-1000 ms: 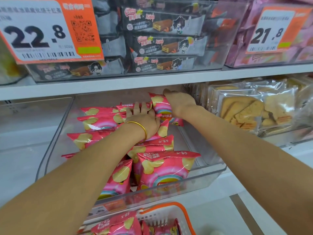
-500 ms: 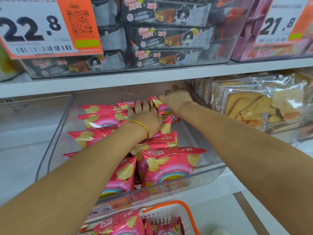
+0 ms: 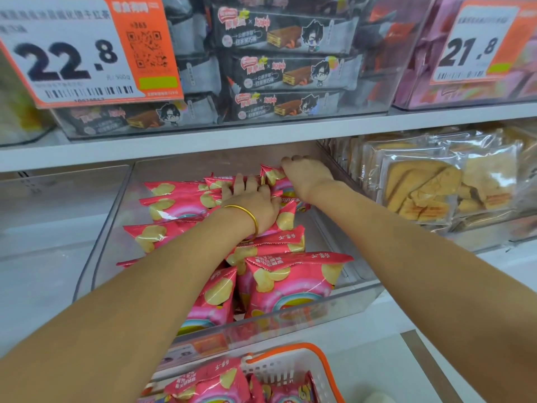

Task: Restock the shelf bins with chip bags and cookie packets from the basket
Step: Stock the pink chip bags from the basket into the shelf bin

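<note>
A clear shelf bin [image 3: 290,318] holds several pink chip bags [image 3: 290,280] standing in rows. My left hand [image 3: 250,199], with a gold bangle on the wrist, lies flat with straight fingers pressing on the bags in the middle rear of the bin. My right hand [image 3: 308,175] reaches to the back right corner, fingers curled over the top of one pink chip bag [image 3: 273,181] that stands against the others. Below the shelf, a white basket with an orange rim [image 3: 290,362] holds more pink chip bags [image 3: 209,385].
To the right, a clear bin holds cookie packets [image 3: 421,187]. Another clear bin [image 3: 58,213] sits to the left. The shelf above [image 3: 261,138] carries dark wafer packets [image 3: 290,71] and two orange price tags [image 3: 87,48], close over my hands.
Both hands stay at the back of the bin. The right hand has settled its bag slightly lower against the rear row; the left hand keeps pressing the bags.
</note>
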The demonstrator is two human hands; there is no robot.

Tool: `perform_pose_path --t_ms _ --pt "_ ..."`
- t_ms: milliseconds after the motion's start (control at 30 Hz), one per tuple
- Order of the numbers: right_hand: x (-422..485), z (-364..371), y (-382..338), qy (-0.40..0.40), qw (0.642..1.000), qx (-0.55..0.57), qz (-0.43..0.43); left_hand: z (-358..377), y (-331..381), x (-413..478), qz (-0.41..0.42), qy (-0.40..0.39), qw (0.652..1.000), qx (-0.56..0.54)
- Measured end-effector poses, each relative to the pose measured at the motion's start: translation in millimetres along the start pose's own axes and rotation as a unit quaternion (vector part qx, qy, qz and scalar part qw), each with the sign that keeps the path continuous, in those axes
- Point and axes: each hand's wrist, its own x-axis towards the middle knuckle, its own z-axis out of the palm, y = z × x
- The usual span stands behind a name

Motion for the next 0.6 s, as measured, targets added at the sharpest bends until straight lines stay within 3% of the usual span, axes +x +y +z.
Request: perform_pose_path --t_ms 167,300,400,500,600 --pt "-59 -29 15 0.035 0.991 0.128 -0.008 -20 -1 -16 0.072 0.071 0.986 -0.131" --pt "-175 -68 -1 0.156 0.966 0.199 -0.046 -38 -12 -93 0.232 0.235 0.915 -0.233" --pt "-249 -71 -37 0.226 0.93 0.268 -0.113 -19 -22 -182 0.287 0.287 0.868 -0.285" --pt "-280 -25 -80 0.131 0.923 0.326 -0.156 35 -41 -248 0.288 0.228 0.877 -0.309" --pt "-269 55 -120 -0.091 0.948 0.28 -0.125 102 -67 -271 0.226 0.139 0.91 -0.318"
